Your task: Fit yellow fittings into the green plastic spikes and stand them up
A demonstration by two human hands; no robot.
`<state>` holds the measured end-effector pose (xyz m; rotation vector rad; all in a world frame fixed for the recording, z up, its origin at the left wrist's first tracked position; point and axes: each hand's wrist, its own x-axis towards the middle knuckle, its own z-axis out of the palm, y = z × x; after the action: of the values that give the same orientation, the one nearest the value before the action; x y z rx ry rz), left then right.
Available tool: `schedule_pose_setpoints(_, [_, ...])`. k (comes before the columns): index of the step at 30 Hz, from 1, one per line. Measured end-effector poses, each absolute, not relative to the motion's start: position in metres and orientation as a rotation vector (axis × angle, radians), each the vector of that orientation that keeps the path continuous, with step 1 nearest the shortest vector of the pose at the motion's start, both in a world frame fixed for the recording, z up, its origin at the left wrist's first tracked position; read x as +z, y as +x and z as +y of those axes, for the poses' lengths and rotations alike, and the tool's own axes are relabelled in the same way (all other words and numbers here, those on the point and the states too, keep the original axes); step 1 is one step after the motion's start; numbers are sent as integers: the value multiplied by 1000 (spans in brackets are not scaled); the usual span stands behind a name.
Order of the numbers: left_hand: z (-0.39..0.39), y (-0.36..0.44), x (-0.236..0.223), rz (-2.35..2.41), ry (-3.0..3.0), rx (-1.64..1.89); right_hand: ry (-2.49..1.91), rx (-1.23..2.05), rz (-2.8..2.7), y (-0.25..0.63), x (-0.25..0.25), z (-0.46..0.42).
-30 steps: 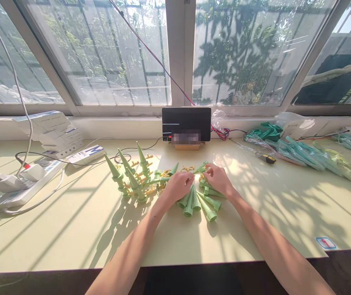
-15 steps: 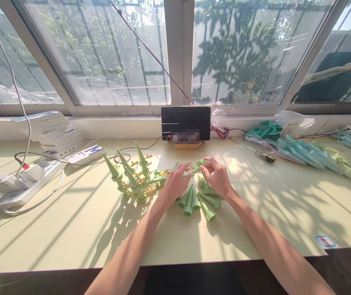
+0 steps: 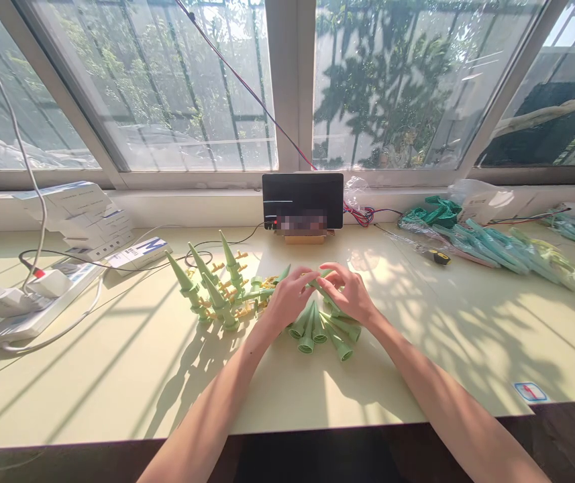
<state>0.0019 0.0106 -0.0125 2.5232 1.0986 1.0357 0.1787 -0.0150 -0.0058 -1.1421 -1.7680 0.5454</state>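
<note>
My left hand point(image 3: 291, 292) and my right hand point(image 3: 348, 290) meet over the middle of the table, thumbs and fingers pinched. Between them is a green plastic plant-watering spike point(image 3: 317, 283), mostly covered by fingers. My right fingertips close on a small green fitting point(image 3: 325, 273) at its far end. Below the hands, several loose hollow green spikes point(image 3: 306, 345) lie fanned out with open ends towards me. To the left stand several assembled watering spikes point(image 3: 223, 310), points up, with yellow-orange valves at their sides. More green and yellow parts behind my left hand are partly hidden.
A dark tablet point(image 3: 303, 201) leans on a stand by the window. White boxes point(image 3: 80, 211) and a power strip point(image 3: 48, 305) with cables are at left. Bagged green parts point(image 3: 498, 248) and a yellow-black cutter point(image 3: 439, 257) lie at right. A sticker point(image 3: 530, 392) marks the front edge.
My right hand has moved left with the green fitting, and its fingertips now meet those of my left hand. My left hand has barely moved.
</note>
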Motion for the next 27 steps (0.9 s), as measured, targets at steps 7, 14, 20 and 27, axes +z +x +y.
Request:
schedule_pose_setpoints(7, [10, 2, -9, 1157, 2315, 1112, -1219, 440, -1631, 190, -10, -5])
schedule_pose_setpoints(14, [11, 1, -3, 1164, 1843, 1077, -1350, 296, -1678, 206, -22, 9])
schedule_pose_setpoints(20, [13, -1, -4, 1138, 1658, 982, -1383, 239, -1954, 207, -26, 9])
schedule_pose_setpoints(27, [9, 2, 0, 1068, 1631, 961, -1402, 273, -2078, 205, -34, 13])
